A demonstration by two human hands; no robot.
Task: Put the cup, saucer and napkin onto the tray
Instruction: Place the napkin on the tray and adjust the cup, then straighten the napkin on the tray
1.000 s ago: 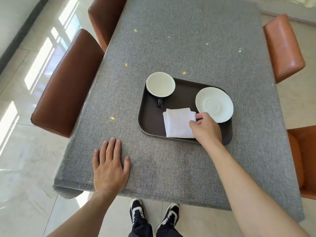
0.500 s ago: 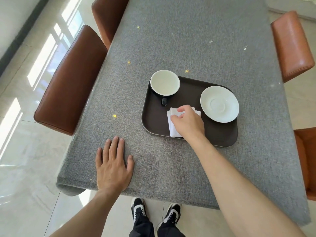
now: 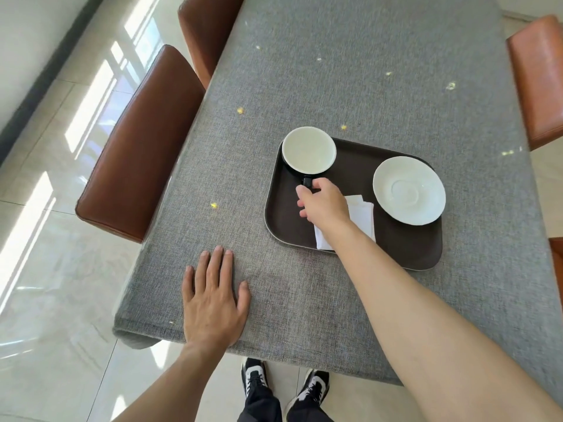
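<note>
Right hand fingers pinch the cup handle on the tray; left hand fingers lie spread flat

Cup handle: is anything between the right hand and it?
Nothing visible. The right hand has its fingers at the cup handle on the tray, with the napkin under the wrist.

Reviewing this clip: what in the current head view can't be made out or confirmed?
- Napkin, head view: its middle and near-left part are hidden under the right hand and forearm.
- Cup handle, head view: fingertips cover its end, so whether it is gripped or only touched is unclear.
- Tray: part of its near rim is hidden behind the forearm.
- Right-side chairs: cut off by the frame edge.
</note>
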